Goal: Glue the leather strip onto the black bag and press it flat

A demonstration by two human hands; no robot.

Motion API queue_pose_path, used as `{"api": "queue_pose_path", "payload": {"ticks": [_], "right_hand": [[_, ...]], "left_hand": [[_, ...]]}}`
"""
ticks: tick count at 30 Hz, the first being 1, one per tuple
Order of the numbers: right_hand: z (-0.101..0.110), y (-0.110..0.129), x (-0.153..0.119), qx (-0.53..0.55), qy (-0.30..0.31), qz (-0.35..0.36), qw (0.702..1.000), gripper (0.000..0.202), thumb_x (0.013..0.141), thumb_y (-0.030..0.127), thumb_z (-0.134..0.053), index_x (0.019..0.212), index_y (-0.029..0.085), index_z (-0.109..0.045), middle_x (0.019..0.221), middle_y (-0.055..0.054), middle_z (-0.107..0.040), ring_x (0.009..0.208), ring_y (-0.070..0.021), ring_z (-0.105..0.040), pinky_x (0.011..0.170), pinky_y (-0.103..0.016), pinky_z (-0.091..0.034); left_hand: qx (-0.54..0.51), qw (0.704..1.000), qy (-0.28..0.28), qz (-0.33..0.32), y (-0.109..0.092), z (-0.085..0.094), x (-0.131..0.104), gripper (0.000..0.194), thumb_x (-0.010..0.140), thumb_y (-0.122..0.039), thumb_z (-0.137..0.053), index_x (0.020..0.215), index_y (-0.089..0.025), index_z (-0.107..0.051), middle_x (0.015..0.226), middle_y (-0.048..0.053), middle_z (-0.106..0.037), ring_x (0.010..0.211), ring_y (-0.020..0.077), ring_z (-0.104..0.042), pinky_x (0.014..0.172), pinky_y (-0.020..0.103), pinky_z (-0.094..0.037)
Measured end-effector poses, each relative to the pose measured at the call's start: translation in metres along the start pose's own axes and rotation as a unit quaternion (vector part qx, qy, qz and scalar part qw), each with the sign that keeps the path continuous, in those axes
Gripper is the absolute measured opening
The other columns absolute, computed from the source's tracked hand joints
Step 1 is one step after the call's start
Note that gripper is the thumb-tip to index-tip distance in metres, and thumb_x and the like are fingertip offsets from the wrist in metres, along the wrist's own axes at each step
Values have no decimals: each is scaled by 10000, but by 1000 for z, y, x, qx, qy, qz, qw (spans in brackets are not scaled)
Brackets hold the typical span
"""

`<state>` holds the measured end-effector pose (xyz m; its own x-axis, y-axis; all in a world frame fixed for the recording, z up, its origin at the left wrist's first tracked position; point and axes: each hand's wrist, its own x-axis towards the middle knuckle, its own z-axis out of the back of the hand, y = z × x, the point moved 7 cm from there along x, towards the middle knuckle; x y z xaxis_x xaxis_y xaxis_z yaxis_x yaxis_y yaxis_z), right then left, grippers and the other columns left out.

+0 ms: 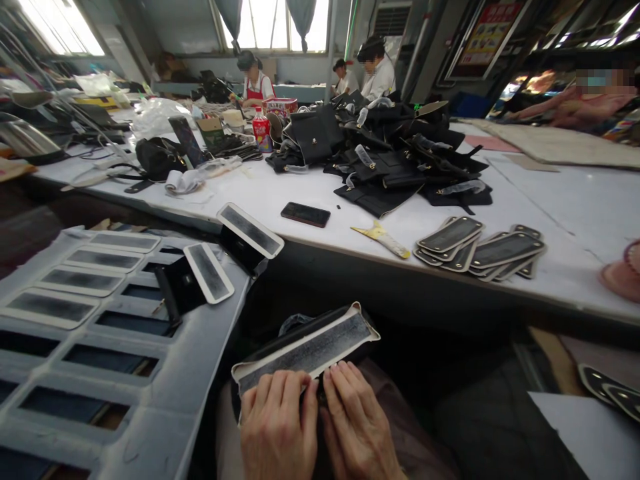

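Note:
A black bag [310,347] rests on my lap with its long flat base turned up. That base has a pale border around a dark, speckled grey middle. At its near edge, my left hand [280,420] grips the bag with fingers curled over the rim. Close beside it, my right hand [357,420] pinches the same edge with fingers pressed together. The thumbs and whatever lies under the palms are partly hidden. A clear plastic-wrapped handle [295,323] shows behind the bag.
At left, a grey slotted rack [150,400] bears several pale-edged panels [83,280]. On the white table [240,190] lie a phone [305,214], a yellow-handled tool [381,238], stacked black base plates [480,247] and a heap of black bags [380,147]. Several people work farther back.

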<state>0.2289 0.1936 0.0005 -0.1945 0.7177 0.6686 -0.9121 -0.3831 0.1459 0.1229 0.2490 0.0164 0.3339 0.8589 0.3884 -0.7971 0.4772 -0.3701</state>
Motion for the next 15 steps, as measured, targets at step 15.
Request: {"api": "queue_pose_path", "payload": {"ticks": [15], "right_hand": [[-14,35,6,-1,8,35,999,392,853,47,-427,1158,14,-673,1131,-177,-707,1213,-291,-593,971,-400,-581]], "left_hand": [[15,994,-98,37,45,19,-35,49,905,-255,-605,941,-231,-581,1140,136,-591,1063,330,-532,951,579,-353]]}}
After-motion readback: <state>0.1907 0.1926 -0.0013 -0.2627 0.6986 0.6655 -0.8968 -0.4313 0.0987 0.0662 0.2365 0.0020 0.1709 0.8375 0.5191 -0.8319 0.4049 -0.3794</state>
